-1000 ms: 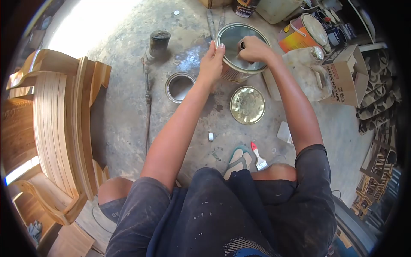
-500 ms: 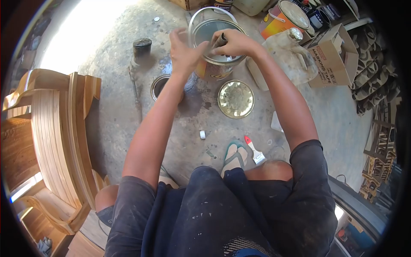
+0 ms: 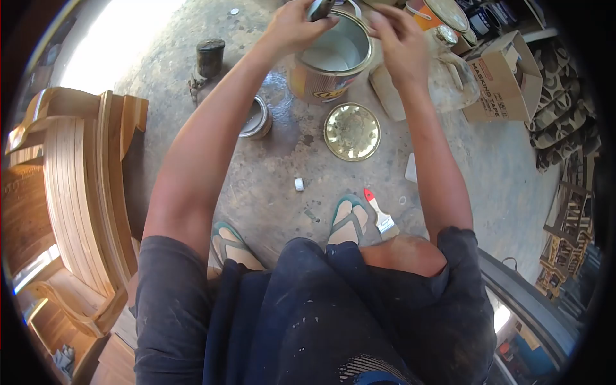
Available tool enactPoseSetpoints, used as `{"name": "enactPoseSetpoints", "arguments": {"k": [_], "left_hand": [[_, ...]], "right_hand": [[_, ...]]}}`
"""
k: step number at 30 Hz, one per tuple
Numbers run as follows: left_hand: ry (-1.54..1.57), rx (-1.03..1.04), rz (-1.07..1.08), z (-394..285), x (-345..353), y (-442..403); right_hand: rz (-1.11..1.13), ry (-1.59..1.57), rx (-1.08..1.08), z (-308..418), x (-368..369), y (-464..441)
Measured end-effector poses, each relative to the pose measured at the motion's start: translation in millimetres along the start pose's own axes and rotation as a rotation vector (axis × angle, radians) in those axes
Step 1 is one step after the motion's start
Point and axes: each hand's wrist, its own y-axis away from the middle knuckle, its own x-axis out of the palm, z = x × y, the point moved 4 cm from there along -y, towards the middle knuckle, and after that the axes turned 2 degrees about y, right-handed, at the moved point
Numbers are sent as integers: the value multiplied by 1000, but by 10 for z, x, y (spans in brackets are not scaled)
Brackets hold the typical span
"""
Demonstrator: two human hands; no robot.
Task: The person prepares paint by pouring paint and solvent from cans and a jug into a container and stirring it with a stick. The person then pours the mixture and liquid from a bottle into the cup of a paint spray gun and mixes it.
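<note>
A bucket of pale grey liquid point(image 3: 330, 54) stands uncovered at the top centre. My left hand point(image 3: 292, 27) is closed round a dark tube-like object point(image 3: 319, 9) over the bucket's left rim. Beside the right rim is my right hand point(image 3: 403, 51), slightly blurred, its fingers apart and nothing visible in them. A round metal lid point(image 3: 352, 132) lies on the floor below the bucket. Partly behind my left forearm stands a small open can point(image 3: 258, 119).
A dark can point(image 3: 210, 58) stands upper left. Right of the bucket are a plastic jug point(image 3: 459, 83) and a cardboard box point(image 3: 504, 80). A red-handled brush point(image 3: 380, 212) and white cap point(image 3: 299, 185) lie near my feet. Wooden furniture point(image 3: 77, 205) is at left.
The dark object has passed from my right hand to my left. My right hand has moved off the bucket's middle to its right side. The bucket handle has swung back.
</note>
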Motion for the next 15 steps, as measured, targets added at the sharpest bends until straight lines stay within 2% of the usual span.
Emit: {"name": "enactPoseSetpoints", "arguments": {"k": [1,2,3,4,6,7,11,13,14,15], "left_hand": [[-47,-57,-34,-64,-11,2],[-52,-42,-67,-145,-16,26],[-57,-26,-100,-240,-19,61],[-62,-32,-118,-375,-27,91],[6,-36,-237,-637,-15,186],[5,-51,-247,-769,14,221],[451,43,-311,-1276,-15,261],[364,59,-420,-1345,35,210],[356,56,-450,-1355,16,248],[305,64,-490,-1382,-14,312]], "right_hand": [[-209,-66,95,-153,-104,192],[-231,-61,254,-385,-102,397],[-251,-51,413,-638,-79,633],[-149,47,513,-849,-14,880],[-164,48,668,-1279,156,1290],[-146,50,672,-1280,178,1331],[-70,-562,1427,-1374,388,1533],[101,-849,1393,-1490,407,1455],[135,-838,1394,-1302,421,1427],[150,-823,1162,-953,368,1278]]}}
